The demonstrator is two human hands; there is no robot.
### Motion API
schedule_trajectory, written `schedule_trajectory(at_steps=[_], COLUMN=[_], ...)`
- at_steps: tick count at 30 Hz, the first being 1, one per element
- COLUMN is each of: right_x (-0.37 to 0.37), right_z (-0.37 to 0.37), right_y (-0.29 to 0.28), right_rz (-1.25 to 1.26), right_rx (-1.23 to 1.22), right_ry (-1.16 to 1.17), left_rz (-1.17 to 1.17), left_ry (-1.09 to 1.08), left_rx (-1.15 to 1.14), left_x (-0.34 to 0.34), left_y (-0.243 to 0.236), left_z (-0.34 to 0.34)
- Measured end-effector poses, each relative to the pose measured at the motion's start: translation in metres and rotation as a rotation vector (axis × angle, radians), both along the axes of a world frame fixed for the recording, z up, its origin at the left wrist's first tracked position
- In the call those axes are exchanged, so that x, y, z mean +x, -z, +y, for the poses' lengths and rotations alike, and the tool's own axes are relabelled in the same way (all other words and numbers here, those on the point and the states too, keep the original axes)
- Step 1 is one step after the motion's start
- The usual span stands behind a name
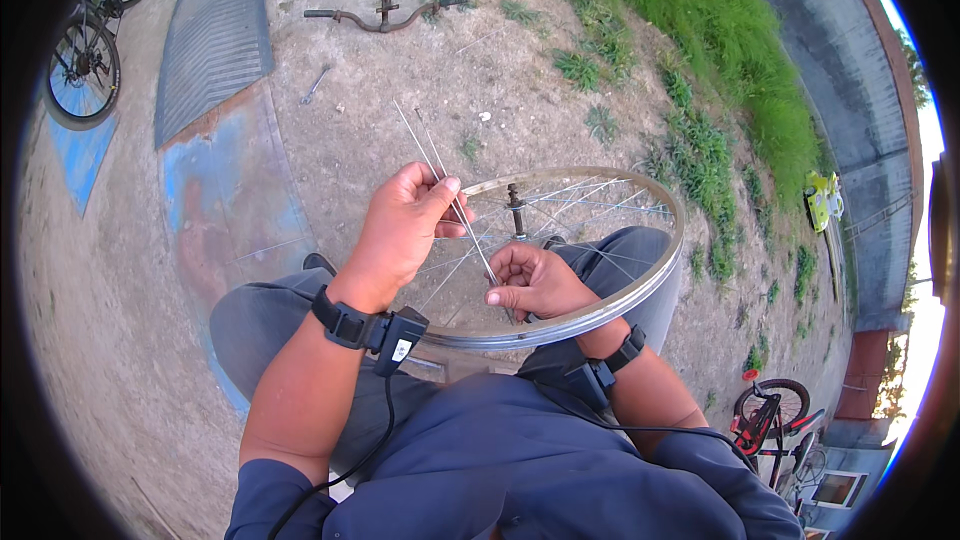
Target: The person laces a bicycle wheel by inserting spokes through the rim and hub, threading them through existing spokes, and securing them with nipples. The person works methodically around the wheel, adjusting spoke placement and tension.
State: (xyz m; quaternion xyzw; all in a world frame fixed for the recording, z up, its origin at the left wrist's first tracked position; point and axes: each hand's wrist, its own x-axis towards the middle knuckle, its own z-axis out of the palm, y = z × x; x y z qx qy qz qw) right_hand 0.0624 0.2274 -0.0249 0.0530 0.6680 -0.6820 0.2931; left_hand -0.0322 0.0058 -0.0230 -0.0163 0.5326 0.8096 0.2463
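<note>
My left hand point(405, 220) pinches a pair of thin metal spokes point(478, 244) between thumb and fingers, their upper ends sticking out beyond it. My right hand point(540, 282) has its thumb and fingers closed on the lower end of the spokes. A bicycle wheel rim point(500, 342) lies tilted across my lap, and my right hand reaches inside its ring. Several spokes run between the rim and a dark hub point(516, 210) with an upright axle. Whether the held spokes touch the hub is hidden by my right hand.
A wrench point(316, 85) lies on the dirt ahead. Beyond it is an upturned blue bicycle frame with rusty handlebars point(385, 20). Metal sheets point(222, 60) lie at left, near a black bicycle point(82, 70). Grass point(700, 50) lines a wall at right; another bicycle point(770, 410) stands at lower right.
</note>
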Motion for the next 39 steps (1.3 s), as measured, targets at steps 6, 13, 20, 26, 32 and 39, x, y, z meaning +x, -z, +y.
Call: schedule_trajectory(at_steps=[6,13,20,26,32,39], right_x=[0.007,0.013,0.023,0.029,0.032,0.032], right_z=[-0.006,-0.004,-0.003,-0.002,-0.004,-0.003], right_y=[0.005,0.004,0.013,0.019,0.021,0.017], right_rz=[-0.068,-0.026,-0.064,-0.158,-0.164,-0.207], right_rx=[0.01,0.018,-0.019,-0.135,-0.168,-0.181], right_ry=[0.005,-0.013,0.142,0.274,0.299,0.286], left_rz=[0.001,0.023,0.072,0.088,0.032,-0.072], left_ry=[0.017,0.073,-0.045,-0.206,-0.194,-0.026], left_rx=[-0.046,-0.128,-0.152,-0.053,-0.039,-0.035], left_x=[0.004,0.005,0.0,-0.002,-0.002,0.006], left_y=[-0.001,-0.002,-0.004,-0.004,0.002,0.02], left_z=[0.006,0.007,-0.001,-0.004,-0.003,0.021])
